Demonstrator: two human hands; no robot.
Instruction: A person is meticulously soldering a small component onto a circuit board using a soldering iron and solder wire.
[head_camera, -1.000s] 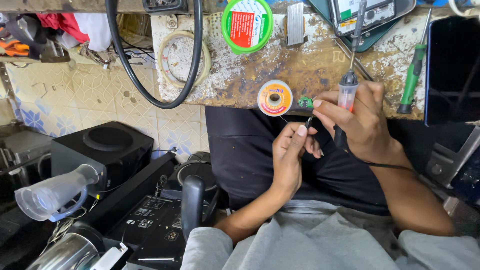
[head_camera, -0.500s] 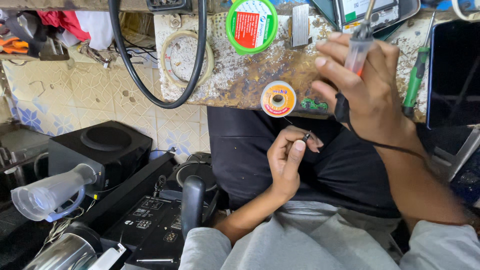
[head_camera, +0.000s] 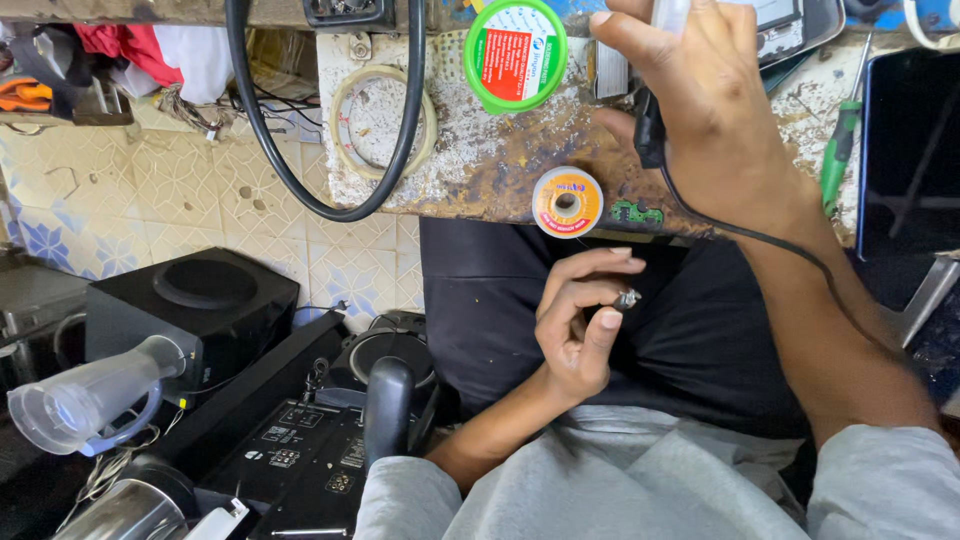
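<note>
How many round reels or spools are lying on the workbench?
3: a green-rimmed reel at the top, a pale tape ring left of it, and a small orange spool near the bench edge. The right hand may hide others.

Tool in right hand (head_camera: 715, 110) cut by top edge; metal part (head_camera: 627, 298) too small.

Small part (head_camera: 627, 298) pinched in left hand (head_camera: 578, 320) is showing shiny metal. Workbench top (head_camera: 480, 170) is looking rough, scorched, stained. Green lid (head_camera: 515, 55) is appearing glossy plastic; cable (head_camera: 300, 190) matt black rubber; floor tiles (head_camera: 150, 190) smooth glazed ceramic.
</note>
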